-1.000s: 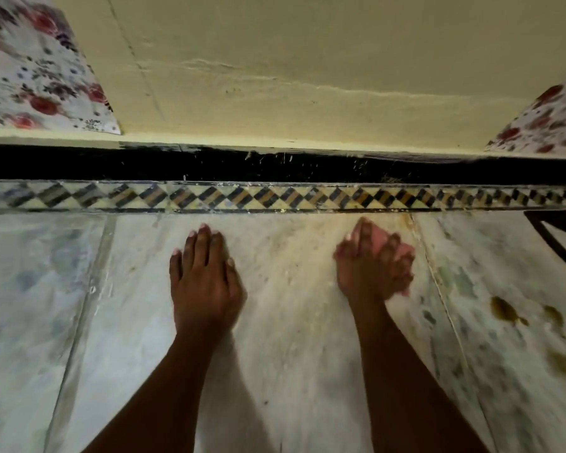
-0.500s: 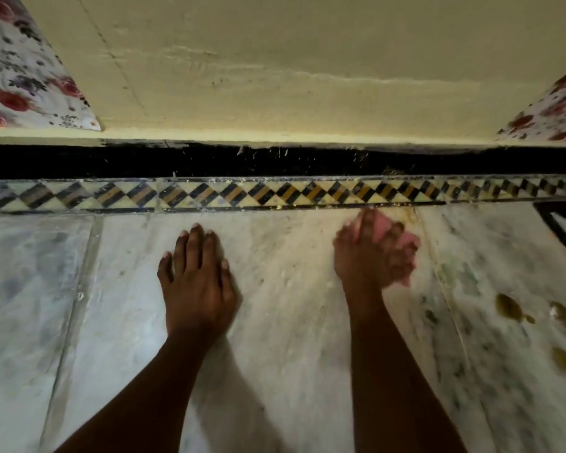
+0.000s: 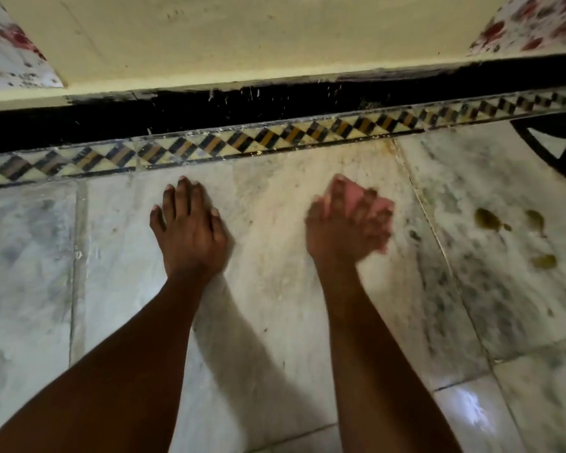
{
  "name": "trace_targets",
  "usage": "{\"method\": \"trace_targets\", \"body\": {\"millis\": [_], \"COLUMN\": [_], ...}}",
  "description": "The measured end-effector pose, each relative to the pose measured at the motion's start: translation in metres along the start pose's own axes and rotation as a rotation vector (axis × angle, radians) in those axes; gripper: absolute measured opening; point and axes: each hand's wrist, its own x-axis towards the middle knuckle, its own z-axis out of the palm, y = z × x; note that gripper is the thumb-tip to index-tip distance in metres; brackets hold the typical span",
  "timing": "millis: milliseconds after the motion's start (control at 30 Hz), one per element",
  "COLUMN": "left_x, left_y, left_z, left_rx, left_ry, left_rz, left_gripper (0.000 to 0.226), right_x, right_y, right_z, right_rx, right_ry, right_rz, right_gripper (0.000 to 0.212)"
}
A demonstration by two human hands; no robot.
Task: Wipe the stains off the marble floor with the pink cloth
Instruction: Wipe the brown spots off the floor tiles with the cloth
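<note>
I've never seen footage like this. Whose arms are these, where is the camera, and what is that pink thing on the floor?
There is no machine here: a person wears a wide-angle camera on the head, so you look down along their own two bare arms. The left hand lies flat and empty on the marble floor, apparently propping the person up. The right hand presses a pink cloth against the floor; it is blurred, which suggests scrubbing. To its right, on the next slab, sit several olive-brown stains, not yet touched. Beyond the hands run a patterned tile border, a black skirting and a cream wall. Flowered fabric shows in both upper corners.
</note>
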Motion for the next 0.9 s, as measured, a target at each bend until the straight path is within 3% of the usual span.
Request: {"method": "trace_targets", "body": {"millis": [100, 200, 267, 333, 433, 500, 567, 633, 700, 800, 900], "left_x": [-0.003, -0.005, -0.011, -0.019, -0.029, -0.028, -0.025, -0.024, -0.032, -0.047, -0.057], "left_y": [0.001, 0.0, 0.002, 0.006, 0.013, 0.016, 0.017, 0.016, 0.019, 0.039, 0.076], "left_z": [-0.003, -0.008, -0.01, -0.008, 0.0, 0.003, 0.001, 0.0, -0.002, -0.001, 0.006], "left_rx": [-0.027, -0.059, -0.101, -0.154, -0.244, -0.296, -0.342, -0.354, -0.311, -0.338, -0.461], "left_ry": [-0.001, -0.034, -0.043, -0.029, 0.013, 0.025, 0.032, 0.008, -0.023, -0.099, -0.153], "left_rz": [0.009, 0.039, 0.096, 0.155, 0.184, 0.192, 0.153, 0.119, 0.163, 0.266, 0.285], "left_gripper": [0.063, 0.066, 0.066, 0.065, 0.06, 0.056, 0.055, 0.056, 0.061, 0.07, 0.067], "right_x": [-0.062, -0.14, -0.136, -0.097, -0.058, -0.079, -0.136, -0.191, -0.207, -0.151, -0.076], "right_y": [-0.016, 0.054, 0.106, 0.123, 0.075, 0.037, 0.028, 0.056, 0.103, 0.153, 0.144], "right_z": [0.01, -0.004, -0.018, -0.023, -0.01, 0.006, 0.008, 0.002, -0.011, -0.024, -0.03], "right_rx": [-0.045, -0.104, -0.132, -0.139, 0.012, 0.042, -0.006, -0.056, -0.061, -0.115, -0.039], "right_ry": [0.017, 0.003, 0.012, 0.055, 0.028, 0.043, 0.064, 0.03, 0.028, 0.075, 0.055], "right_rz": [-0.339, -0.594, -0.49, -0.244, 0.052, -0.024, -0.252, -0.434, -0.486, -0.286, 0.017], "right_gripper": [0.067, 0.067, 0.069, 0.07, 0.07, 0.071, 0.072, 0.071, 0.07, 0.072, 0.07]}}
